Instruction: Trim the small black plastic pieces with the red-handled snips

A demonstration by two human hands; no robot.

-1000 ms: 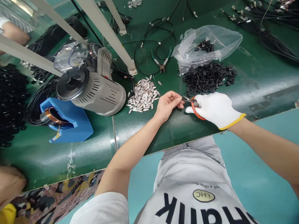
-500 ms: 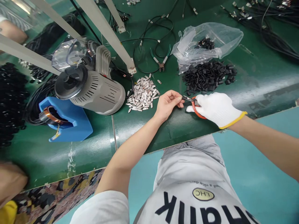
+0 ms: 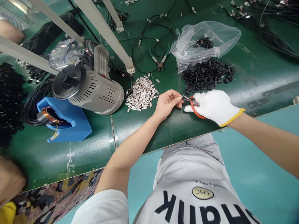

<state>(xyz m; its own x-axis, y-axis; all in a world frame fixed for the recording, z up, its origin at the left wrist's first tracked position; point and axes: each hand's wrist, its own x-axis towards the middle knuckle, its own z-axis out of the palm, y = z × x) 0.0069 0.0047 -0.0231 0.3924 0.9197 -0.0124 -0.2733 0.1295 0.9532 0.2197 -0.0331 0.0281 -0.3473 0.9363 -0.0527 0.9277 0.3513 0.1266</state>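
My bare left hand [image 3: 170,102] is closed in a pinch, thumb against the fingers. What it pinches is small and mostly hidden; a bit of dark material shows at the fingertips. My right hand [image 3: 213,105], in a white knitted glove with a yellow cuff, grips pliers with orange-red handles [image 3: 194,109]. Their slim jaws point left and meet the left fingertips. Just beyond the hands lies a heap of small black plastic pieces [image 3: 206,74]. Left of my left hand is a pile of small silver metal connectors [image 3: 142,94].
A clear plastic bag [image 3: 224,35] holds more black pieces. Green-handled cutters [image 3: 160,63] lie by looped black cable. At left stand a grey machine [image 3: 98,93], a blue tape dispenser [image 3: 81,127] and white metal posts [image 3: 109,37]. Another person's arm [image 3: 10,180] shows at far left.
The view has shifted slightly. My gloved hand and the pliers have edged a little toward my left hand; both hands keep their hold.
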